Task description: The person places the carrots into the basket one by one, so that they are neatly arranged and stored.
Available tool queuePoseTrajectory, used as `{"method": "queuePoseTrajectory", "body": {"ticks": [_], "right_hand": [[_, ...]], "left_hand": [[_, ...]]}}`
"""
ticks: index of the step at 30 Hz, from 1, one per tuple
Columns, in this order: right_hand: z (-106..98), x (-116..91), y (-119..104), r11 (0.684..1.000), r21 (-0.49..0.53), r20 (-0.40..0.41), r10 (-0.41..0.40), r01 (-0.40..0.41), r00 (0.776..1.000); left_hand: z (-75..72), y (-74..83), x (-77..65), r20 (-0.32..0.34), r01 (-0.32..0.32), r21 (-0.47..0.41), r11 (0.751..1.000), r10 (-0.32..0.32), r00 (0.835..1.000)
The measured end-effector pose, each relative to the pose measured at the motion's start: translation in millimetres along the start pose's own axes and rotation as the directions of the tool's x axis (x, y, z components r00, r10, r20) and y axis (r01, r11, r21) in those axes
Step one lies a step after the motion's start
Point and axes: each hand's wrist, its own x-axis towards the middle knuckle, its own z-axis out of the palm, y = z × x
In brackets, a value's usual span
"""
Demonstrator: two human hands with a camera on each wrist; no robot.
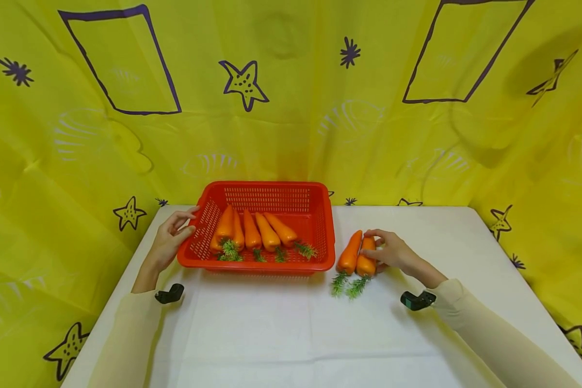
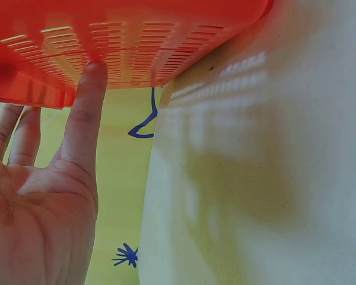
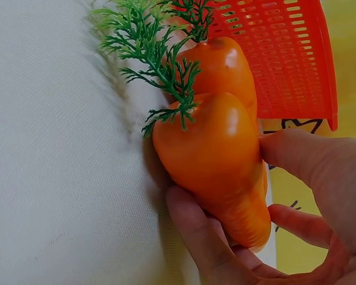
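My right hand (image 1: 395,252) holds an orange toy carrot (image 1: 367,261) with a green leafy top, thumb and fingers around its body. In the right wrist view this carrot (image 3: 204,145) lies close over the white cloth, its tip toward my palm. A second carrot (image 1: 350,255) lies right beside it, to its left. My left hand (image 1: 165,245) is at the left side of a red plastic basket (image 1: 257,264), fingers nearly straight. The left wrist view shows the thumb (image 2: 86,119) against the basket's slotted outer wall (image 2: 130,50). Several carrots (image 1: 252,230) lie inside the basket, leaves toward the front.
The basket stands on a white-covered table (image 1: 267,334), toward its back left. A yellow curtain (image 1: 296,118) with drawn stars and fish surrounds the table at the back and sides. Dark wrist devices (image 1: 417,300) sit on both cream sleeves.
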Motion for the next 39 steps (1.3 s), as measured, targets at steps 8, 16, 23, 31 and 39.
{"method": "queuePoseTrajectory", "body": {"ticks": [8, 16, 23, 31, 39], "right_hand": [[1.1, 1.1, 0.9, 1.0, 0.009, 0.005, 0.013, -0.014, 1.0], [0.4, -0.9, -2.0, 1.0, 0.013, 0.01, 0.013, -0.013, 1.0], [-0.3, -0.7, -1.8, 0.999, 0.036, 0.015, 0.022, -0.023, 1.0], [-6.4, -1.2, 0.1, 0.996, 0.087, 0.062, 0.029, -0.034, 0.998], [-21.2, -11.3, -5.4, 0.997, 0.079, 0.102, -0.026, 0.018, 0.994]], "left_hand": [[0.2, -0.9, 0.2, -0.006, 0.006, -0.001, 1.0, -0.006, 1.0], [0.5, -0.5, -0.6, -0.003, -0.002, -0.005, 1.0, 0.002, 1.0], [0.5, -0.5, -0.8, -0.005, -0.005, 0.009, 1.0, 0.005, 1.0], [-0.5, -2.9, 0.2, -0.008, -0.009, 0.009, 1.0, 0.009, 1.0], [-0.8, -2.1, -0.2, 0.005, -0.004, -0.022, 1.0, 0.004, 1.0]]}}
